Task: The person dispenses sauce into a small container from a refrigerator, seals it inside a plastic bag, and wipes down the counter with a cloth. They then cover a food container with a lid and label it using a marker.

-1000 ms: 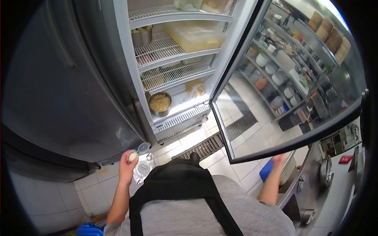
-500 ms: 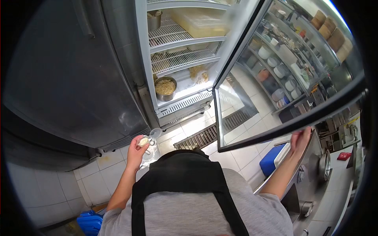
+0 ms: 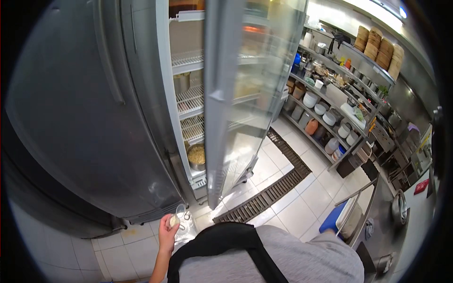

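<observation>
My left hand [image 3: 167, 232] is closed around a small clear plastic cup [image 3: 174, 220] with pale contents, low in the view beside my apron. The cup's clear lid [image 3: 180, 210] stands up from it. Ahead of me the glass fridge door [image 3: 219, 108] is partly open, seen nearly edge-on. Behind it, a steel pot [image 3: 197, 158] of shredded pale food sits at the fridge bottom, half covered by the door frame. My right hand is out of view; only the grey sleeve shows on that side.
A large dark steel fridge [image 3: 75, 118] stands at the left. A floor drain grate [image 3: 264, 188] crosses the white tiles. Shelves with bowls and pots [image 3: 325, 108] line the back right. A blue and white cooler box [image 3: 340, 218] is beside the steel counter [image 3: 373, 207].
The fridge door has swung from wide open toward closed. My right hand, earlier on the door's edge, has left the view. My left hand still holds the cup.
</observation>
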{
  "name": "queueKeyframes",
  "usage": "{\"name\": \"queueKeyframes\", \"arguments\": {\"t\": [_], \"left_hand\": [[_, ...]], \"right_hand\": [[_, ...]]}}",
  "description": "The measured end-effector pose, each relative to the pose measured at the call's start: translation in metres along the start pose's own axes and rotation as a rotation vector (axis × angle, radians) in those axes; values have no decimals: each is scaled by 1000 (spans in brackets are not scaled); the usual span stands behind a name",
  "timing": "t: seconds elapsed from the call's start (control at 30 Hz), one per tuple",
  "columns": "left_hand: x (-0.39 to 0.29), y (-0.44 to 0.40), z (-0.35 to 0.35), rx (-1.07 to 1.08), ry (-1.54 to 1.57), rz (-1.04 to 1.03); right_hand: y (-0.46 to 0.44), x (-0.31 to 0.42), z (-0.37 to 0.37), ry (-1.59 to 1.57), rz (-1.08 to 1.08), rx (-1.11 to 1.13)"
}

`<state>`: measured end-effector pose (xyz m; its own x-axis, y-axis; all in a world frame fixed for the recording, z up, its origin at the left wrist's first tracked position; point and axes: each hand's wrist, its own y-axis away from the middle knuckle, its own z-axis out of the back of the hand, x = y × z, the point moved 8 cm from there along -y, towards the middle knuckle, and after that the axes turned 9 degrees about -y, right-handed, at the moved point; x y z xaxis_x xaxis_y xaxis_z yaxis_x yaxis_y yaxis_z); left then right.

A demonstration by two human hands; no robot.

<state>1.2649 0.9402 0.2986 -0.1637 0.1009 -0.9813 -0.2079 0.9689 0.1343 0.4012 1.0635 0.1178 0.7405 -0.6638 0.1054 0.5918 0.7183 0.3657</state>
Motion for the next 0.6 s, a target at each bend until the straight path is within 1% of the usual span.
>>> {"name": "queueKeyframes", "arguments": {"t": [0.07, 0.1, 0.13, 0.17, 0.2, 0.27, 0.3, 0.37, 0.4, 0.47, 0.53, 0.57, 0.6], "left_hand": [[11, 1, -2, -29, 8, -5], [9, -3, -11, -32, 15, -16], [13, -2, -23, -24, -15, 32], [18, 1, -35, -13, -50, 86], [17, 0, -52, -10, -53, 90], [5, -11, -105, 174, -154, 23], [5, -21, -126, 229, -164, -33], [-8, -34, -169, 243, -160, -40], [-14, -41, -191, 257, -149, -54], [-13, -52, -230, 270, -135, -54], [-8, -59, -270, 285, -114, -50], [1, -61, -306, 305, -154, -40], [5, -62, -326, 321, -202, -34]], "right_hand": [[75, -4, -70, -108, 173, 252], [103, 3, -90, -168, 255, 331], [120, 8, -97, -209, 325, 359], [128, 14, -97, -241, 397, 355], [124, 20, -88, -272, 469, 304], [82, 24, -54, -365, 560, 59], [51, 18, -42, -420, 549, -45], [-38, -15, -42, -578, 123, -170], [-62, -36, -35, -646, -91, -234], [-76, -15, -18, -690, 11, -199], [-76, 16, -22, -741, 14, -22], [-49, 71, -9, -684, 96, 170], [-38, 102, -15, -681, 167, 289]]}}
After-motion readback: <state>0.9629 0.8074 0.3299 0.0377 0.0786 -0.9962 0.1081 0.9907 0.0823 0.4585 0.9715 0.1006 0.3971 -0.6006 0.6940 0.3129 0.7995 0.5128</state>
